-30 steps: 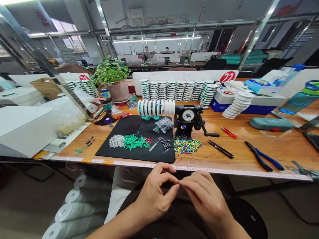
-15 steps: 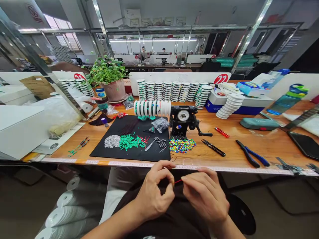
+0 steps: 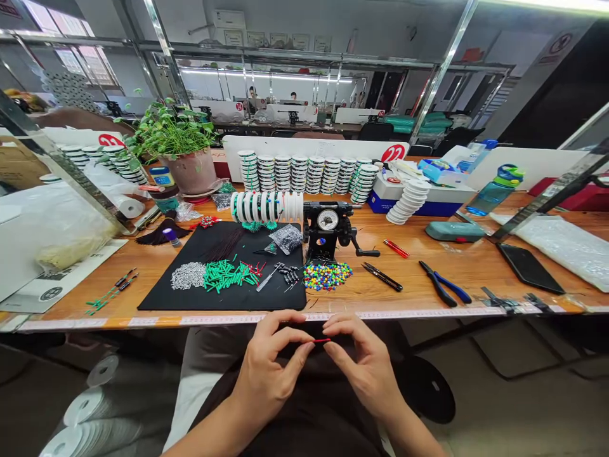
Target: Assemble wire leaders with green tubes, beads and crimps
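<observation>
In the head view, my left hand (image 3: 271, 362) pinches a thin red strand (image 3: 322, 341) between thumb and forefinger, in front of the table edge. My right hand (image 3: 364, 362) faces it from the other side. Its thumb tip is at the strand's right end, while its forefinger is raised with a gap above the thumb. Beyond the hands, green tubes (image 3: 227, 276) with a few red pieces lie on a black mat (image 3: 162, 297), beside grey beads (image 3: 188, 276). Multicoloured beads (image 3: 328, 277) are heaped to the right of the mat.
A hand-cranked winder (image 3: 328, 231) carries white spools (image 3: 266, 207). Black pens (image 3: 382, 277), pliers (image 3: 442, 284), a red pen (image 3: 396, 248) and a phone (image 3: 530, 268) lie to the right. Stacked spools (image 3: 299, 174) and a potted plant (image 3: 190, 171) stand behind.
My hands have come closer together and shifted left in view. The right forefinger has lifted away from its thumb. The whole view has turned to the right.
</observation>
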`<state>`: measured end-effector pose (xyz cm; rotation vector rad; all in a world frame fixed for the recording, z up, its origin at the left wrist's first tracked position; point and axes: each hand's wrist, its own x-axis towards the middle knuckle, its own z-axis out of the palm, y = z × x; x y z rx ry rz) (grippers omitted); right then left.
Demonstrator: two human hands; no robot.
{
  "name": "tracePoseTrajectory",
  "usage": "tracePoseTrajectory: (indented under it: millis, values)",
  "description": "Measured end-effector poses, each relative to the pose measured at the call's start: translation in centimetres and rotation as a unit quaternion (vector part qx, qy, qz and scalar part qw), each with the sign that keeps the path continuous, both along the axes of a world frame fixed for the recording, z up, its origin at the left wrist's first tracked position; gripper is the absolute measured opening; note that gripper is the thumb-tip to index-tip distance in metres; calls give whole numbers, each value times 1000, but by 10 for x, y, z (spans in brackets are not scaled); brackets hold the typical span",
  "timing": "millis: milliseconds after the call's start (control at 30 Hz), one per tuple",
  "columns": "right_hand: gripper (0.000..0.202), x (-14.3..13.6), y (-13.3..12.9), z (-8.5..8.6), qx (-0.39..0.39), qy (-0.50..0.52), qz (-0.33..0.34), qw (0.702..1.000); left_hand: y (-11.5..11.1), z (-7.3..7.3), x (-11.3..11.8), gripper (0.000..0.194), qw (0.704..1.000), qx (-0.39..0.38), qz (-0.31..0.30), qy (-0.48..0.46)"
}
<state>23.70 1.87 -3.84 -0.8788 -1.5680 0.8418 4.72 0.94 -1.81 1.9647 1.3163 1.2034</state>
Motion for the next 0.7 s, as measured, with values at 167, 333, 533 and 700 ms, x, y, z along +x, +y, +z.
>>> tracePoseTrajectory:
  millis: [167,333,533,700]
  values:
    - [7,-5,-1,-3,-43,34,37,998,-1,-3,1,13,997,72,-8,28]
    - [12,-6,-1,-6,-52,26,40,998,0,-2,1,12,1000,16,-18,-15]
    - [11,-8,-2,-9,-45,6,42,998,1,-4,0,7,996,-52,-18,-75]
    - [9,-11,-2,-10,-90,33,59,994,-1,-7,-1,9,996,-55,-61,-27]
